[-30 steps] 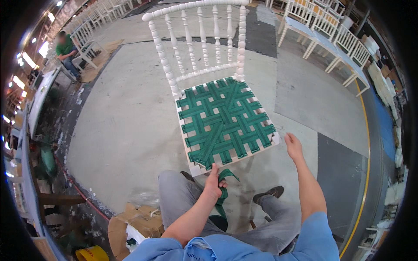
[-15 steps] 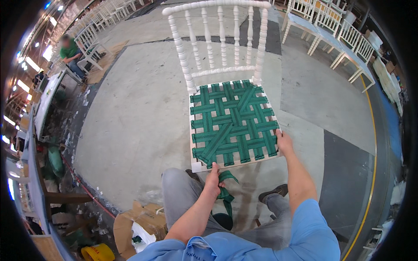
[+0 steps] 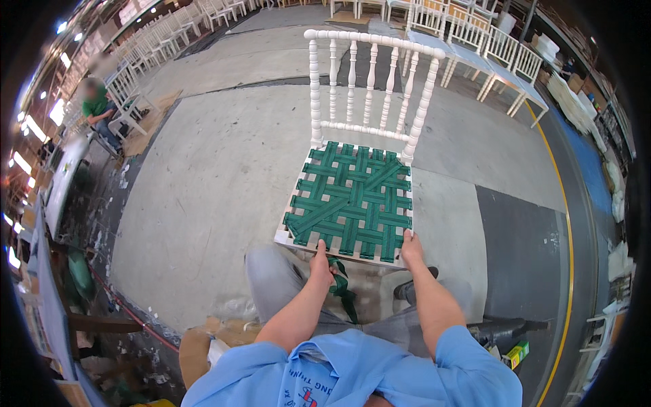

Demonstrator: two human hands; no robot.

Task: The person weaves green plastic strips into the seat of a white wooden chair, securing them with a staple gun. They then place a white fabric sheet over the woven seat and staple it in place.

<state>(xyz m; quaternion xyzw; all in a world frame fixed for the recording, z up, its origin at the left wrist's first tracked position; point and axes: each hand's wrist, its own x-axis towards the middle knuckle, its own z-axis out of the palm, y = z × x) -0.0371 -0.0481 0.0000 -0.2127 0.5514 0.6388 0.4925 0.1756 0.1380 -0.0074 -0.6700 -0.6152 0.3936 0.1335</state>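
Observation:
In front of me is a white wooden chair with turned spindles in its back. Green webbing straps criss-cross its seat frame, two of them running diagonally over the weave. At the front rail my left hand is closed, its thumb against the rail and a loose length of green webbing bunched in the fingers and hanging below. My right hand grips the front right corner of the seat frame, thumb up and fingers underneath. The chair's front legs are hidden.
Beside me on the lower left lies a cardboard box. A small green and yellow box is on the floor at lower right. White chairs stand in rows farther back. Another person sits at far left near a long table.
The chair has turned, its back swinging right and its seat front shifting left. My right hand has slid from the seat's right side to the front right corner. My left hand keeps the loose webbing.

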